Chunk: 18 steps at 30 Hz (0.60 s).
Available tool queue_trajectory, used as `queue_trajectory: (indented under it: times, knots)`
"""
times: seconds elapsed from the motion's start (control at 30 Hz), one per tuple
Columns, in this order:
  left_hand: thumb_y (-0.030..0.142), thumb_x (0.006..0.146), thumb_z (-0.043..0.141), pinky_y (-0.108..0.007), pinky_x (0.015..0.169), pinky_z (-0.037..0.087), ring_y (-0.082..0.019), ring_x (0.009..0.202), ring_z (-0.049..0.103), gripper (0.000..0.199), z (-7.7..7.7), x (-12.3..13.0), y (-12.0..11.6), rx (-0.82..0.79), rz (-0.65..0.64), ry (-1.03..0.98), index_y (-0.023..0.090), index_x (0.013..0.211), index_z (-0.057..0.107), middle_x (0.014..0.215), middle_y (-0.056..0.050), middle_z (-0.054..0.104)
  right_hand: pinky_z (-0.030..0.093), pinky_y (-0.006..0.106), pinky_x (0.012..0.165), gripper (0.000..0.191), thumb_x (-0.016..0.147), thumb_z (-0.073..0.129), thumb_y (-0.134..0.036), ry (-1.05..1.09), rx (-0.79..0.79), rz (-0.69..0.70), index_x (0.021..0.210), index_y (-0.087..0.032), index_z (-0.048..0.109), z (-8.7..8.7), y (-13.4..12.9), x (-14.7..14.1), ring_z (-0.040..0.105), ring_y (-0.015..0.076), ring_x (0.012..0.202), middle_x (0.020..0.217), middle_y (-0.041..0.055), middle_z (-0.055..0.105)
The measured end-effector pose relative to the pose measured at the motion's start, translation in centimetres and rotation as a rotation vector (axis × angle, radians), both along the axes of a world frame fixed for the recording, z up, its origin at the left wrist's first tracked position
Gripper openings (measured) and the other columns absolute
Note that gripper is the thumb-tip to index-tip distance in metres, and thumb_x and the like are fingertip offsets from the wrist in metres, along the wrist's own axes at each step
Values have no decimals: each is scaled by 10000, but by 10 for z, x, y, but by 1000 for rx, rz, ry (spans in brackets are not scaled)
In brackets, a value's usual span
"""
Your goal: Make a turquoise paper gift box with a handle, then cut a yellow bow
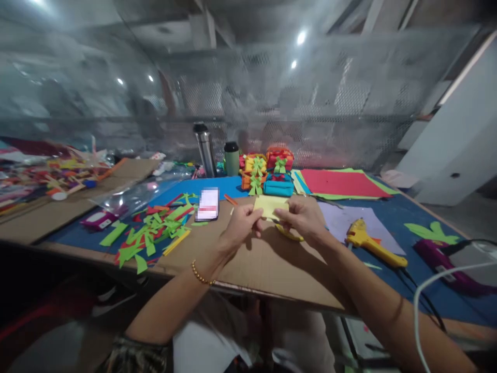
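A small pale yellow sheet (271, 206), of foam or paper, is held up just above the brown cardboard (248, 259). My left hand (243, 224) pinches its left edge between thumb and fingers. At the opposite edge my right hand (305, 216) grips it the same way. Under the right hand lies a curved yellow object (289, 233), partly covered, whose kind I cannot make out. Beyond the hands stand small bundles in orange, yellow, red and teal (278, 184), several with green bow-like pieces (256, 176).
Left are a phone (207, 204) and a heap of green strips (151, 233). A yellow glue gun (375, 246) rests on a lilac sheet (365, 220) at right, near a cable (417, 300). Behind stand a steel flask (205, 150), a green tumbler (232, 159) and red sheets (341, 182).
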<state>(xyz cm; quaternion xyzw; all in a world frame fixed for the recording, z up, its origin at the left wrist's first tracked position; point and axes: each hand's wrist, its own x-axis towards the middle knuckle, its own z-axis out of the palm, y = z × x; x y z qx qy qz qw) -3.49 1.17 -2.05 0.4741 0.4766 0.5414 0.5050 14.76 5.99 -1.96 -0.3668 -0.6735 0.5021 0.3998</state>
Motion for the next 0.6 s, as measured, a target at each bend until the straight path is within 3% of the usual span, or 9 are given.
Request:
queue_trajectory:
  times: [0.13,0.3,0.4,0.6]
  knots:
    - [433,783,776,-187,357,356,-89,332,511,367,-3,-1,6,14,-39,-34,144,640,602,475,7,597,359,233,434,544,653,822,-685,40,39,8,600,-226,533,-6,6,-6,489,105,412,479,-13,592]
    - [648,634,843,-214,432,464,-97,404,568,559,-7,0,11,40,-102,-98,140,644,608,561,-25,653,362,240,446,546,652,795,-711,106,54,2,642,-240,519,-8,8,-10,469,103,413,472,-46,548]
    - [615,574,900,-209,431,456,-96,406,574,565,-13,1,14,36,-121,-105,123,631,628,569,-38,668,371,242,453,543,652,799,-702,122,41,-5,657,-236,519,-11,7,-12,468,99,419,490,-49,549]
    - [539,639,894,-195,384,401,-79,358,525,490,-24,-2,23,26,-105,-90,116,674,649,535,-25,660,339,226,429,523,658,797,-657,127,-6,-29,671,-238,484,-20,11,-16,460,87,409,511,-50,558]
